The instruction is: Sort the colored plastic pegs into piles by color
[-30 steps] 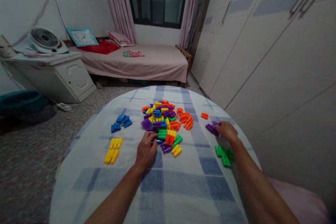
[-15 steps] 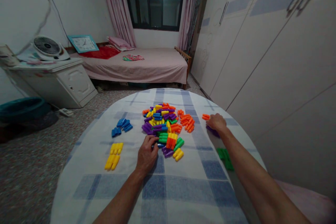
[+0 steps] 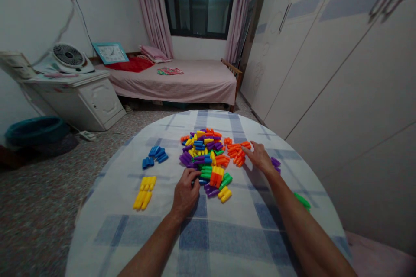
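Now the right hand (image 3: 259, 158) has shifted to the orange pegs (image 3: 235, 155) — grip spread; left hand (image 3: 185, 193), grip unclear.

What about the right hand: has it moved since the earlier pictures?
Yes, leftward: the right hand now reaches the orange pieces, earlier apart from them.

Count on inspection: one left hand (image 3: 185, 194), one right hand (image 3: 260, 158), one round table (image 3: 107, 233), one mixed pile of plastic pegs (image 3: 204, 156), one blue peg group (image 3: 153, 156), one yellow peg group (image 3: 143, 194), one bed (image 3: 195, 82), one window (image 3: 198, 2), one fan (image 3: 69, 57), one clock (image 3: 110, 53), one cabinet (image 3: 102, 101), one basin (image 3: 35, 132). Pegs in the pile are too many and too overlapped to count singly.
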Available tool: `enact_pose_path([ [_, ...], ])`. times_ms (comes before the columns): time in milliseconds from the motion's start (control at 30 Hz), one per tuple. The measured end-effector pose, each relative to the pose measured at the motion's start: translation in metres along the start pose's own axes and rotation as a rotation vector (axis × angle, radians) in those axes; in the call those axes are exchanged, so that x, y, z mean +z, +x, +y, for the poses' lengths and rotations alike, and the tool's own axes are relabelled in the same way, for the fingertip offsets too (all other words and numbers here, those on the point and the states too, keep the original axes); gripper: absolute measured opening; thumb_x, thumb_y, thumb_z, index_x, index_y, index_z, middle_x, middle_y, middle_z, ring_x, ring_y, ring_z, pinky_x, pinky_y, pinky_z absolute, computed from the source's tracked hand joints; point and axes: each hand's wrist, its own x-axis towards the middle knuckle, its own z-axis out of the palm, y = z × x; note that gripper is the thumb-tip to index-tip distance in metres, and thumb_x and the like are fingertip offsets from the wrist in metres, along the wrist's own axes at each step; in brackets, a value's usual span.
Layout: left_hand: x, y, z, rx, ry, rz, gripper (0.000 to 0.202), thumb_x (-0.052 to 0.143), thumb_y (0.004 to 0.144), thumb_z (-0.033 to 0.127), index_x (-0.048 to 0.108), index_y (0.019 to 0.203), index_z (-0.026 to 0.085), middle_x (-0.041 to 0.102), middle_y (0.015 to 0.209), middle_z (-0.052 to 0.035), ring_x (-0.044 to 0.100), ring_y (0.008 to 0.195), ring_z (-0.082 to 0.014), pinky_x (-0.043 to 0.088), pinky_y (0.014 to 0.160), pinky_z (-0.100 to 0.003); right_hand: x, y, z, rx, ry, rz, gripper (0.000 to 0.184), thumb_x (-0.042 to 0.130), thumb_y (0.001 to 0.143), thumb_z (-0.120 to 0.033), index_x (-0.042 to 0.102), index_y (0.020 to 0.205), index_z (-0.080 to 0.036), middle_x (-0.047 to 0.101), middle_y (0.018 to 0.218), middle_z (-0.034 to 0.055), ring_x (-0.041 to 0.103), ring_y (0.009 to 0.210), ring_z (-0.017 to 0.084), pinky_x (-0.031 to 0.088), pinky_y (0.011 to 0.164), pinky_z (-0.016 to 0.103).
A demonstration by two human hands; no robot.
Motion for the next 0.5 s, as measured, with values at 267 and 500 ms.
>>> enact_pose_path([
  [267, -0.001, 0.0, -0.001, -0.007, 0.008, 0.003, 0.025, 0.045, 0.083, 0.019, 0.066, 0.097, 0.018, 0.058, 0.106, -0.0071, 0.059, 0.095, -0.0166, 0.051, 0.077, -0.027, 0.019, -0.048, -0.026, -0.096, 0.038, 0.057, 0.071, 0.062, 0.08, -0.046, 0.035, 0.141, -0.023, 0.043, 0.129, 0.0118, 0.06, 0.097, 0.021, 0.045, 0.067, 0.026],
  [500, -0.001, 0.0, -0.002, -0.011, 0.003, -0.005, 0.026, 0.045, 0.083, 0.02, 0.067, 0.098, 0.018, 0.057, 0.106, -0.0072, 0.059, 0.095, -0.0161, 0.051, 0.079, -0.027, 0.018, -0.043, -0.017, 0.019, 0.053, 0.131, 0.052, 0.058, 0.082, -0.028, 0.043, 0.13, -0.015, 0.047, 0.115, 0.0119, 0.06, 0.087, 0.019, 0.044, 0.065, 0.025],
])
